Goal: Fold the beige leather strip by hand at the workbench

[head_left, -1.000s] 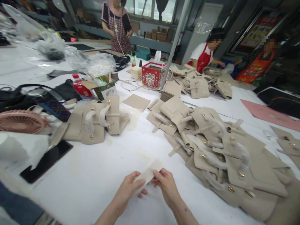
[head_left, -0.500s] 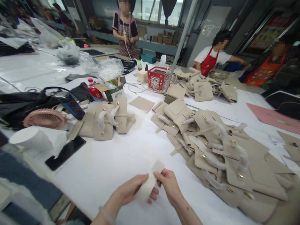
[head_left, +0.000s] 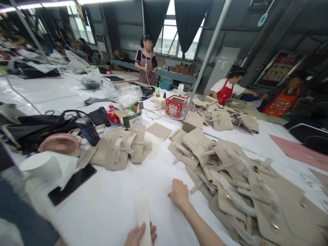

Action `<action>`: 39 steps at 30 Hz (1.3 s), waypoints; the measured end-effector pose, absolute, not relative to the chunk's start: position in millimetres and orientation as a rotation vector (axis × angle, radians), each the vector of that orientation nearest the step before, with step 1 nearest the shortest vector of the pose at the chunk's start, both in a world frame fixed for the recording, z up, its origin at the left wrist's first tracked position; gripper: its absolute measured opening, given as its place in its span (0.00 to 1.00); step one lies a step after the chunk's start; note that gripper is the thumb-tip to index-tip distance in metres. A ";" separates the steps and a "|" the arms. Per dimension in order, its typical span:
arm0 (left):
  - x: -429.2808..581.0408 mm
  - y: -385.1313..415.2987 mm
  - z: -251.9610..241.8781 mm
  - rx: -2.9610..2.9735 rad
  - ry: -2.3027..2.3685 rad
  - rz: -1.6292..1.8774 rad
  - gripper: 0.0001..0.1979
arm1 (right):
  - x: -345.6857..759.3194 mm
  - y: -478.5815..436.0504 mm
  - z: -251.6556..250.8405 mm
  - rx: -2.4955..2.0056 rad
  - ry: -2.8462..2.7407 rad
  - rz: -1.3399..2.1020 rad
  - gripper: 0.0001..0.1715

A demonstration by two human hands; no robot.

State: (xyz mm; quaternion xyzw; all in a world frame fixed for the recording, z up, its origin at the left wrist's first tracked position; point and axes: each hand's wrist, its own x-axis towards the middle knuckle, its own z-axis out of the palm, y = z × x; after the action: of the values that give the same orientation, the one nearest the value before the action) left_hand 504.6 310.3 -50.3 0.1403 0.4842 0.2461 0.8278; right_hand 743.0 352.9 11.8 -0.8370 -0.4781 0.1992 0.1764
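Observation:
A narrow cream strip point(head_left: 144, 213), its material unclear, stands up from my left hand point(head_left: 138, 234) at the bottom middle, pinched between thumb and fingers. To the right, my right hand point(head_left: 180, 195) is at the white tabletop point(head_left: 107, 205), back up. Its thumb is apart from the bent fingers, and nothing shows in it. Just beyond lies a large pile of beige handbag pieces point(head_left: 230, 171) with plastic-wrapped handles and gold-coloured fittings. A smaller group of beige bag pieces point(head_left: 116, 148) lies to the left.
On the left are a phone point(head_left: 73, 184), a white roll point(head_left: 38, 164), a pink fan point(head_left: 59, 143) and a flask point(head_left: 88, 131). A red box point(head_left: 175, 106) stands behind, near a metal pole point(head_left: 205, 65). Several people stand across the table.
My right hand has let go of the cream strip and moved forward to the tabletop. The strip is now upright in my left hand, lower in view. The camera has tilted up.

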 end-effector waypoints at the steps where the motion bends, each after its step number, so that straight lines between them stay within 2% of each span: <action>1: 506.5 309.2 -43.5 0.302 1.049 0.536 0.24 | 738.3 350.7 9.9 -2.403 -1.368 0.572 0.20; 6: 515.5 310.7 -11.2 0.328 1.087 0.537 0.15 | 733.6 349.5 8.1 -2.474 -1.330 0.716 0.01; 11: 519.5 311.9 -7.9 0.309 1.104 0.569 0.14 | 728.4 343.0 28.9 -2.290 -1.134 0.984 0.07; 17: 532.9 299.2 9.8 0.375 0.991 0.617 0.16 | 676.6 293.1 58.1 -1.994 -0.938 1.256 0.10; 20: 538.1 292.7 17.3 0.358 0.913 0.589 0.23 | 651.5 272.0 59.2 -2.006 -0.902 1.172 0.11; 26: 541.6 284.8 17.1 0.604 0.944 0.520 0.37 | 628.4 247.2 51.4 -2.351 -1.158 0.603 0.07; 29: 546.1 276.1 22.7 0.701 0.926 0.530 0.43 | 625.6 235.2 53.3 -2.392 -1.214 0.501 0.08; 32: 555.2 263.2 32.2 0.722 0.908 0.510 0.42 | 628.2 220.9 58.4 -2.325 -1.142 0.514 0.08; 36: 572.5 243.4 36.3 0.700 0.892 0.502 0.35 | 640.8 200.9 59.5 -2.223 -1.024 0.536 0.09; 39: 584.2 235.9 24.8 0.617 1.015 0.567 0.33 | 659.0 187.7 49.5 -2.051 -1.066 0.640 0.04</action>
State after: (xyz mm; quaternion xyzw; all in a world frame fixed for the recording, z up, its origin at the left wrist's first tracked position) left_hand 584.2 235.9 24.8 0.2867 0.4719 0.2634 0.7911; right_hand 659.0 187.7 49.5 -0.7969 -0.4140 0.2487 0.3629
